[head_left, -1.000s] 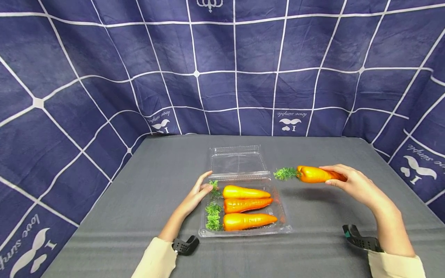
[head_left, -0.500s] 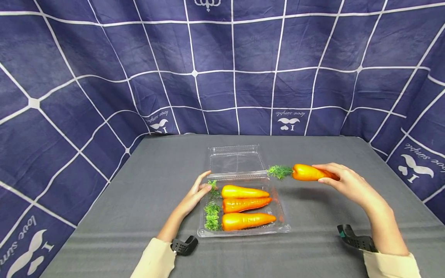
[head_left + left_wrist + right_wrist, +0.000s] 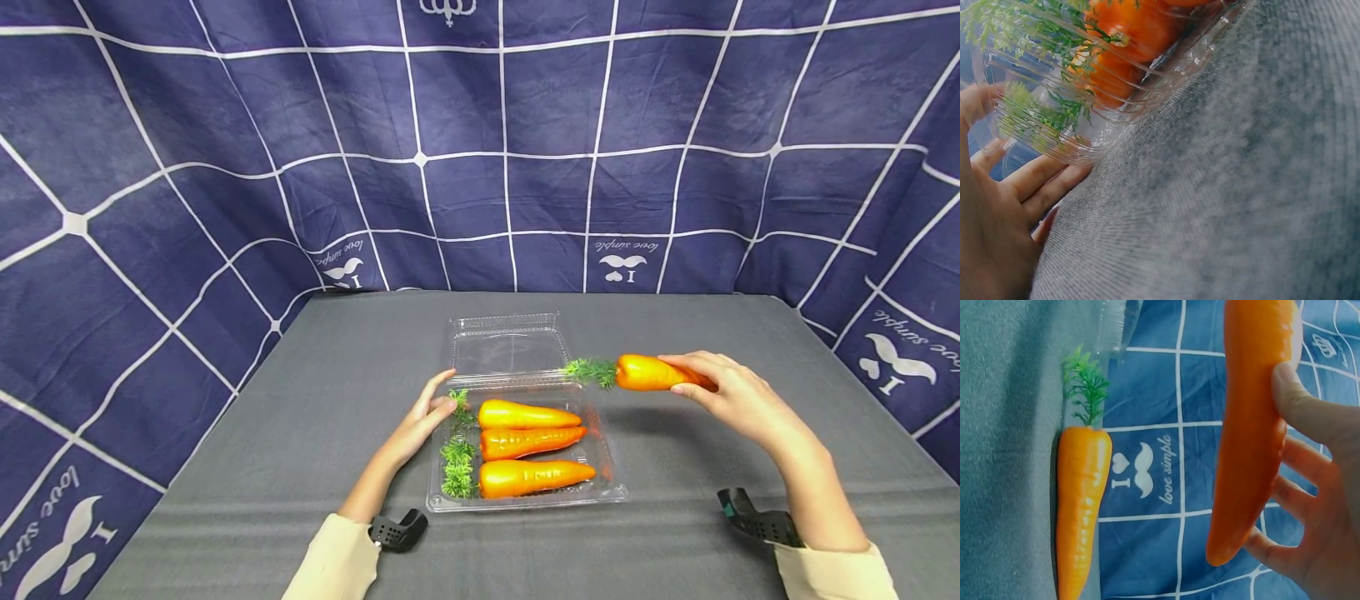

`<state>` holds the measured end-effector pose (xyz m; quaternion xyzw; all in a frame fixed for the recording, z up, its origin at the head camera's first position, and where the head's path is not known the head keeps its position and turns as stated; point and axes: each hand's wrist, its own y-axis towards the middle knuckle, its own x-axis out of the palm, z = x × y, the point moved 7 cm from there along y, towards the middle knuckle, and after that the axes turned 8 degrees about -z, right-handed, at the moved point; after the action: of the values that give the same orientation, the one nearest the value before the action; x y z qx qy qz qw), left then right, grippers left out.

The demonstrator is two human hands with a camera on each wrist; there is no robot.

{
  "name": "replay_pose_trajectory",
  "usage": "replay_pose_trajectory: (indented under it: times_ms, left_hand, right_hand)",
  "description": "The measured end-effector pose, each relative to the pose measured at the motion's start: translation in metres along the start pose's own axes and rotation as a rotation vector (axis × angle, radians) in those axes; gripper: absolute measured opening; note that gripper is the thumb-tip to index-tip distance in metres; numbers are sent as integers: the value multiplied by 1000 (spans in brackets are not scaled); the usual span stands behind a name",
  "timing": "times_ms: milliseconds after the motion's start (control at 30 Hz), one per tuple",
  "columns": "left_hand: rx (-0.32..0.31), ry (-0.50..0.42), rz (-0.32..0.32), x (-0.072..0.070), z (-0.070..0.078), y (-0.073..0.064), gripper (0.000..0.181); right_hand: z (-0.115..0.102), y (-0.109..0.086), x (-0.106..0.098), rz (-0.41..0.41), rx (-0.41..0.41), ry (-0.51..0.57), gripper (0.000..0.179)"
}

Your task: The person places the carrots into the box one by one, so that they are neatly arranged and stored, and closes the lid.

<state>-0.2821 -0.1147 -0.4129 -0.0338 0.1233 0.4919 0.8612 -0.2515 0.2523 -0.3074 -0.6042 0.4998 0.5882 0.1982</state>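
Observation:
My right hand (image 3: pixel 738 392) holds a carrot (image 3: pixel 641 372) with a leafy green top by its narrow end, raised above the table. Its greens point left, overlapping the hinge side of the clear plastic clamshell box (image 3: pixel 525 502) in the head view. Inside the box lie three orange carrots (image 3: pixel 534 444) side by side, greens to the left. My left hand (image 3: pixel 417 423) grips the box's left side near the hinge, thumb over the rim by the greens. In the left wrist view, its fingers (image 3: pixel 1038 178) lie along the outside of the ribbed wall.
The box's lid (image 3: pixel 510 346) lies folded back behind it. Another carrot (image 3: pixel 1079 500) lies on the grey cloth (image 3: pixel 360 358) in the right wrist view. A navy curtain with white lines (image 3: pixel 480 192) hangs around the table's back and sides.
My right hand has moved left with its carrot, bringing the greens over the box's right hinge corner. My left hand keeps its place on the box.

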Motion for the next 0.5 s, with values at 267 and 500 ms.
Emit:
replay_pose_trajectory:
  times_ms: [267, 500]
  left_hand:
    - [-22, -10, -2, 2, 7, -3, 55]
    - [-20, -3, -5, 2, 7, -3, 56]
  right_hand:
    - [-11, 4, 1, 4, -23, 12, 39]
    - [-20, 6, 2, 23, -49, 13, 40]
